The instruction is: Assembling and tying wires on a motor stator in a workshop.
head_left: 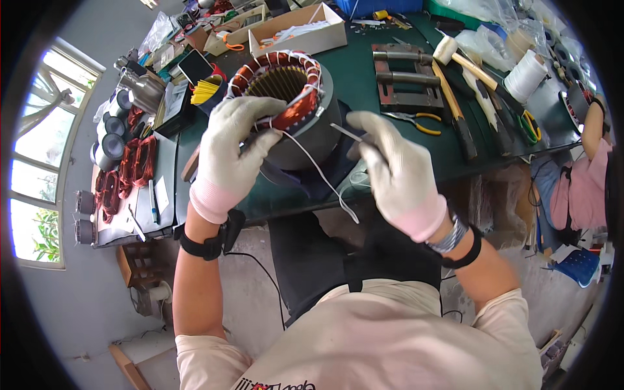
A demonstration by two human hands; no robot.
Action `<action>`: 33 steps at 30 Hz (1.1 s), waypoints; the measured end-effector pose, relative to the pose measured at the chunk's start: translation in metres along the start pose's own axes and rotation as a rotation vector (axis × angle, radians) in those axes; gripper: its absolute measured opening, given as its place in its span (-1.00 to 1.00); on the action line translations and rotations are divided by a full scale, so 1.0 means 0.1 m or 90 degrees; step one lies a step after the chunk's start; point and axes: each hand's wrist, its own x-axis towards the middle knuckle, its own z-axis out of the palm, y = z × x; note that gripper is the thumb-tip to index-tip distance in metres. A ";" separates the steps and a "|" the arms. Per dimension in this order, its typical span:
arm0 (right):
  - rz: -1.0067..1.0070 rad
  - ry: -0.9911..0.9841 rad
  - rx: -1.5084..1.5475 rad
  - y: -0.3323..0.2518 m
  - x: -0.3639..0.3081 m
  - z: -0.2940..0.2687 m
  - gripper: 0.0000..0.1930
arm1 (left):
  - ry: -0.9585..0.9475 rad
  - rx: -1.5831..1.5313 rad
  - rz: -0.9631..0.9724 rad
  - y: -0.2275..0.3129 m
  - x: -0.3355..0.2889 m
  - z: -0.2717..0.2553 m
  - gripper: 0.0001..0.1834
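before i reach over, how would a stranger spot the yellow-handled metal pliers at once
On the dark green worktop, beyond the white-gloved right hand, find the dark metal frame with two thick horizontal bars. Lying just on its near side are the metal pliers with yellow handles. Their two splayed yellow handles set them apart from the long tan handle to their right.

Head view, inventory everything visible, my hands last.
Stator: one, grey and copper, bench centre
Cord: one, white, trailing from stator
Workbench: one, green, under stator
Carton: one, beige, behind stator
Steel fixture: one, brownish, right
Pliers: one, yellow handles, right of stator
Mallet: one, pale head, right
Thread spool: one, white, right
Coils: several, copper, left
Window: one, pale, left
Coworker: one, pink top, far right
Left hand: one, white glove, on stator
Right hand: one, white glove, holding slim tool
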 end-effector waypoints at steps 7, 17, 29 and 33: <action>-0.228 -0.054 -0.272 -0.03 0.23 0.32 -0.81 | 0.038 -0.052 -0.026 0.02 0.00 0.03 -0.47; -0.029 -0.175 -0.138 -0.20 0.45 0.29 -0.71 | -0.279 0.064 0.116 -0.16 0.35 -0.37 -0.44; 0.070 -0.091 0.106 -0.30 0.58 0.16 -0.84 | 0.101 -0.045 0.006 0.15 -0.02 0.01 -0.10; -0.004 -0.008 -0.145 0.21 0.11 -0.02 -0.90 | 0.087 -0.069 -0.027 0.14 0.00 0.09 -0.20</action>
